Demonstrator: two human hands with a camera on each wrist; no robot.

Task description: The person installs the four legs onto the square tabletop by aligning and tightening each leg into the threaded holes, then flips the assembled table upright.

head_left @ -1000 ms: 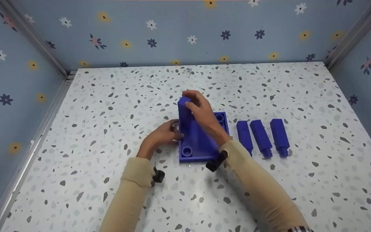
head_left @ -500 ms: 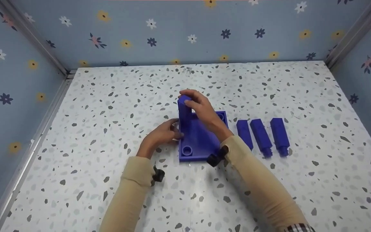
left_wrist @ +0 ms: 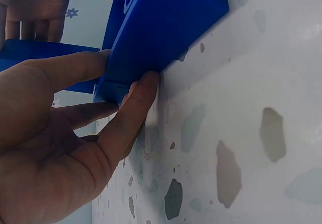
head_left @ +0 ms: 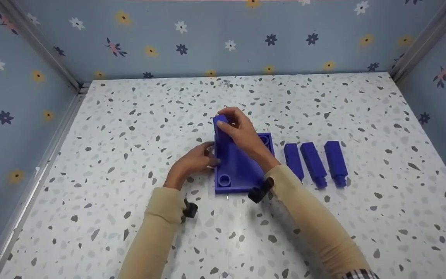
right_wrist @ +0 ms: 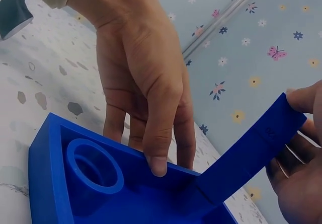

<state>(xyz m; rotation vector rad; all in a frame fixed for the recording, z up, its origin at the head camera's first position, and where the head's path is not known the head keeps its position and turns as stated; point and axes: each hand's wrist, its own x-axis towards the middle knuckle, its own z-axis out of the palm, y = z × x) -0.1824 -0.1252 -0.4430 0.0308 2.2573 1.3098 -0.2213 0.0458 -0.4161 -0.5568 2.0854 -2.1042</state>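
A blue rectangular tray-like base (head_left: 240,170) lies with its low rim up and round sockets in its corners. My left hand (head_left: 195,159) grips its left wall, the thumb inside the wall and the fingers outside, as the right wrist view shows. At the far-left corner of the base stands a blue square post (right_wrist: 251,146), leaning slightly in the right wrist view. My right hand (head_left: 244,133) holds this post near its top between thumb and fingers. The post's lower end is hidden in the corner. A ring socket (right_wrist: 95,166) shows at the near-left corner.
Three more blue square posts lie to the right of the base: a left post (head_left: 293,161), a middle post (head_left: 313,162) and a right post (head_left: 335,161), with narrower stub ends toward me. Flower-patterned walls (head_left: 230,35) enclose the speckled table (head_left: 130,128).
My right thumb has shifted left across the post's top, and the fingers have changed their hold slightly. The post stays in the same corner. My left hand and the base have hardly moved.
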